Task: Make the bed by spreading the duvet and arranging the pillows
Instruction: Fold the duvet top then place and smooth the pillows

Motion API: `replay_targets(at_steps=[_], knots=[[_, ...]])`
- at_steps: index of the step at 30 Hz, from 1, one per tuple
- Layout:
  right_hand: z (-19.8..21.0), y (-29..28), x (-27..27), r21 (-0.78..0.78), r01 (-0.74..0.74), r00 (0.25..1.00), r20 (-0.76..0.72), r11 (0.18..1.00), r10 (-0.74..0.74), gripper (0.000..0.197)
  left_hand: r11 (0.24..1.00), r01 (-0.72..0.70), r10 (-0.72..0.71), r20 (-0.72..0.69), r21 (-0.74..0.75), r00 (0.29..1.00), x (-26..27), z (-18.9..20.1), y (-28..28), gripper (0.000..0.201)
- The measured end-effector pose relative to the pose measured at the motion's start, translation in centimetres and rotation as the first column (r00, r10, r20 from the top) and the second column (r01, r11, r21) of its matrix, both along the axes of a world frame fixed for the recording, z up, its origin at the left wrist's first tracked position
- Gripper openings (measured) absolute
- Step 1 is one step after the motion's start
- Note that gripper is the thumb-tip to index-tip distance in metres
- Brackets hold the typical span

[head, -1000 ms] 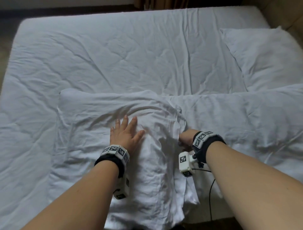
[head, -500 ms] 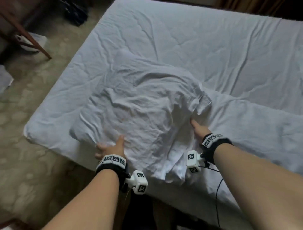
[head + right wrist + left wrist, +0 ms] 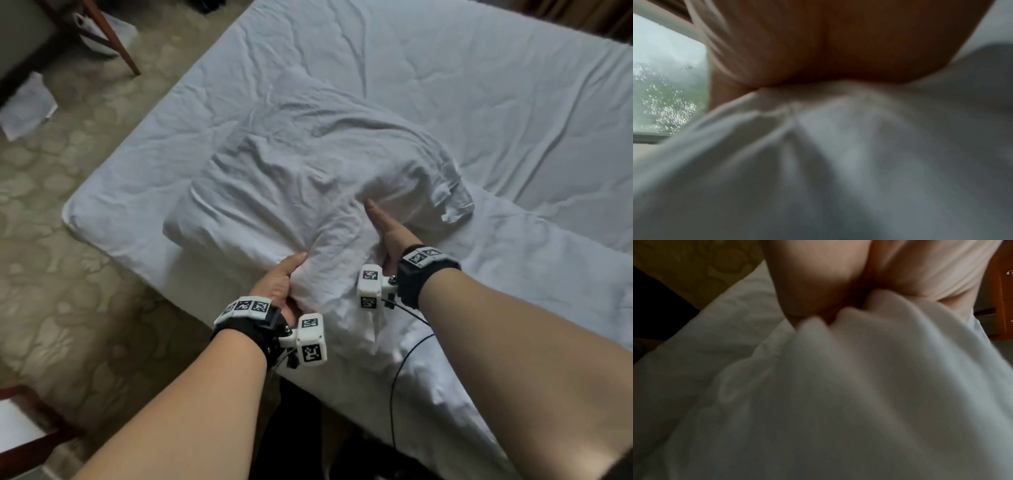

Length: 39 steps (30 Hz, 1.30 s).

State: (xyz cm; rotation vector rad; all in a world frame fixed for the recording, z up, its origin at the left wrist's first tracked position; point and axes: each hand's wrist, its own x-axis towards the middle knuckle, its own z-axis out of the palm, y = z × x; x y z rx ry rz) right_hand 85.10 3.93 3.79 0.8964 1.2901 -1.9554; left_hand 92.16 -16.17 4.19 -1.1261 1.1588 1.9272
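Pillow [image 3: 308, 178] at near left corner of bed [image 3: 479, 85]: my left hand [image 3: 281, 287] keeps a tight grip on its near edge; right hand [image 3: 387, 233] is buried in cloth, grip I cannot tell. Uneven pull could drag it onto the floor [image 3: 85, 257].

A pillow [image 3: 291, 178] lies on the bed [image 3: 462, 85] near its left corner, the duvet [image 3: 548, 274] just to its right. The left hand [image 3: 281, 284] and right hand [image 3: 387, 233] are at the pillow's near edge.
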Motion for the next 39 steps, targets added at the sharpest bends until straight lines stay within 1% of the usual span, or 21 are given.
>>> replay_targets(at_steps=[3,5,6,9,10,13,15,17,19,21,22,24,26,27,28,29,32,34,36,37,39], knots=[[1.2,0.4,-0.6,0.145,0.102,0.994,-0.063,0.984,-0.093,0.048,1.0,-0.012,0.012,-0.011,0.011,1.0,-0.1,1.2,0.9,0.034],[2.2,1.9,-0.9,0.318,0.149,0.987,-0.112,0.936,-0.119,0.024,1.0,0.001,-0.001,-0.025,0.021,1.0,0.0,2.2,2.3,0.045],[3.1,2.9,-0.8,0.367,0.159,0.985,-0.126,0.916,-0.12,0.019,0.999,0.015,-0.014,-0.034,0.034,0.999,0.1,2.8,3.3,0.043],[5.6,6.6,0.2,0.395,0.221,0.971,-0.179,0.892,-0.161,0.027,0.994,0.092,-0.089,-0.04,0.063,0.995,0.7,5.1,7.0,0.032],[6.6,7.9,0.7,0.395,0.236,0.964,-0.211,0.888,-0.163,0.029,0.989,0.134,-0.132,-0.034,0.064,0.991,1.1,5.6,8.3,0.036],[8.5,11.7,2.8,0.425,0.279,0.943,-0.289,0.861,-0.163,0.016,0.963,0.261,-0.261,-0.016,0.072,0.965,2.6,6.4,11.8,0.059],[8.6,14.1,4.6,0.44,0.322,0.93,-0.313,0.838,-0.193,0.026,0.923,0.383,-0.383,-0.003,0.038,0.924,3.6,6.2,13.6,0.064],[7.7,16.1,6.1,0.483,0.331,0.934,-0.289,0.811,-0.209,0.028,0.858,0.512,-0.513,-0.011,-0.044,0.858,4.7,6.1,14.8,0.042],[6.7,17.5,7.6,0.544,0.265,0.959,-0.232,0.796,-0.16,0.028,0.782,0.605,-0.612,0.002,-0.15,0.791,5.3,6.0,15.0,0.038],[5.6,18.2,8.9,0.6,0.122,0.99,-0.131,0.791,-0.053,0.033,0.708,0.652,-0.655,0.093,-0.272,0.75,5.2,6.3,14.0,0.06],[4.9,18.2,9.3,0.634,0.028,0.998,-0.059,0.773,0.013,0.04,0.647,0.7,-0.693,0.15,-0.302,0.705,5.0,6.8,13.1,0.07],[3.8,18.1,9.7,0.71,-0.183,0.983,0.132,0.68,0.127,0.067,0.555,0.769,-0.726,0.265,-0.319,0.634,4.2,8.0,11.1,0.083],[4.4,17.4,9.4,0.788,-0.354,0.935,0.312,0.503,0.169,0.095,0.557,0.72,-0.656,0.313,-0.415,0.687,2.3,9.4,9.1,0.085],[5.4,16.9,8.9,0.831,-0.326,0.944,0.312,0.451,0.107,0.101,0.567,0.661,-0.616,0.279,-0.491,0.737,0.7,9.6,7.9,0.082],[6.6,16.4,8.2,0.882,-0.232,0.97,0.239,0.411,0.035,0.102,0.543,0.603,-0.597,0.236,-0.584,0.767,-1.0,10.0,7.0,0.079],[7.7,15.9,7.3,0.923,-0.141,0.989,0.145,0.357,0.017,0.099,0.469,0.581,-0.628,0.212,-0.665,0.749,-2.9,10.4,6.2,0.076],[10.5,13.4,3.5,0.981,-0.074,0.978,0.036,0.182,0.207,0.087,0.083,0.473,-0.79,0.232,-0.877,0.568,-8.6,11.4,4.5,0.066],[10.8,10.8,0.4,0.981,-0.125,0.938,0.069,0.146,0.339,0.085,-0.002,0.382,-0.863,0.195,-0.924,0.466,-12.3,11.3,4.1,0.062],[9.8,8.2,-2.3,0.964,-0.227,0.892,0.148,0.141,0.428,0.083,-0.11,0.362,-0.916,0.236,-0.926,0.324,-15.9,10.6,4.4,0.071],[8.7,7.4,-3.4,0.947,-0.279,0.88,0.187,0.157,0.436,0.081,-0.179,0.358,-0.926,0.28,-0.916,0.252,-17.8,9.9,4.6,0.073],[6.2,6.9,-4.9,0.922,-0.328,0.903,0.243,0.205,0.355,0.081,-0.294,0.364,-0.915,0.37,-0.884,0.159,-21.5,8.3,5.3,0.076]])
